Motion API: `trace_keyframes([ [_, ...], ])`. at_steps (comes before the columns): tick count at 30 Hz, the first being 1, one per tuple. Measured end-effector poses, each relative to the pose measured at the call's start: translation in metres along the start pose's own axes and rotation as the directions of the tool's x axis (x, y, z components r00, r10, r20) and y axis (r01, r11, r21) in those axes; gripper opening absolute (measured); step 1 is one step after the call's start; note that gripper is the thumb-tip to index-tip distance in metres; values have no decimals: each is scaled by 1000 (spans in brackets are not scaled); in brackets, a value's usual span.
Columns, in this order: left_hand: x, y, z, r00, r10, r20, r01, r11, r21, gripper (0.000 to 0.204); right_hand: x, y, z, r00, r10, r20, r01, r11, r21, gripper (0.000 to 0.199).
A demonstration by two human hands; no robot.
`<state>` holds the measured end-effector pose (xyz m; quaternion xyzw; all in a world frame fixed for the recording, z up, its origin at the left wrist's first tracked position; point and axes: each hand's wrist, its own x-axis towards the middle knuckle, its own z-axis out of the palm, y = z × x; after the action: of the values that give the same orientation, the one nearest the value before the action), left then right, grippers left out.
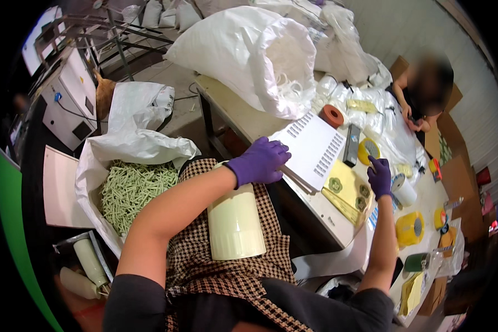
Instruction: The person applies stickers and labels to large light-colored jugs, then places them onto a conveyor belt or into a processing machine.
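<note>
My left hand (260, 160), in a purple glove, reaches across the top of a cream cylinder (237, 227) that stands against my checked apron (191, 243). Its fingers are stretched out at the left edge of a stack of white printed sheets (310, 149). My right hand (379, 177), gloved in purple too, is raised over the table near a yellow tape roll (368, 150). The fingers there are curled in; what they hold, if anything, is hidden. Yellow printed bags (346, 191) lie on the table between my hands.
A white sack of pale green sticks (133, 191) stands at my left. On the table (235, 113) are a big open white sack (243, 55), a red-brown roll (331, 115), a grey bar (351, 145) and another yellow tape roll (410, 228). Across it sits a person (420, 99).
</note>
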<state>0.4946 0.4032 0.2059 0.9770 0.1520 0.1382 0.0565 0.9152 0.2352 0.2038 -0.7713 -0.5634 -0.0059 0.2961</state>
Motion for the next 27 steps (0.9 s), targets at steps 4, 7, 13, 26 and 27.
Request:
trace_keyframes([
  [4,21,3,15,974,-99,202,75,989,125,65,-15,-93,13,970,-240,-44,236,969,-78,46],
  [7,22,7,18,969,-115,219,82,985,153,67,-10,-154,55,960,-281,22,281,955,-92,39],
  [13,19,5,16,965,-125,231,112,991,69,69,25,-193,126,969,-164,183,173,984,-36,33],
  [26,14,-9,0,993,-119,7,119,987,-106,35,63,-149,160,966,-216,145,213,976,36,38],
  [27,10,-13,-10,972,-215,-92,194,961,-196,30,72,-145,158,967,-236,92,227,969,99,36],
])
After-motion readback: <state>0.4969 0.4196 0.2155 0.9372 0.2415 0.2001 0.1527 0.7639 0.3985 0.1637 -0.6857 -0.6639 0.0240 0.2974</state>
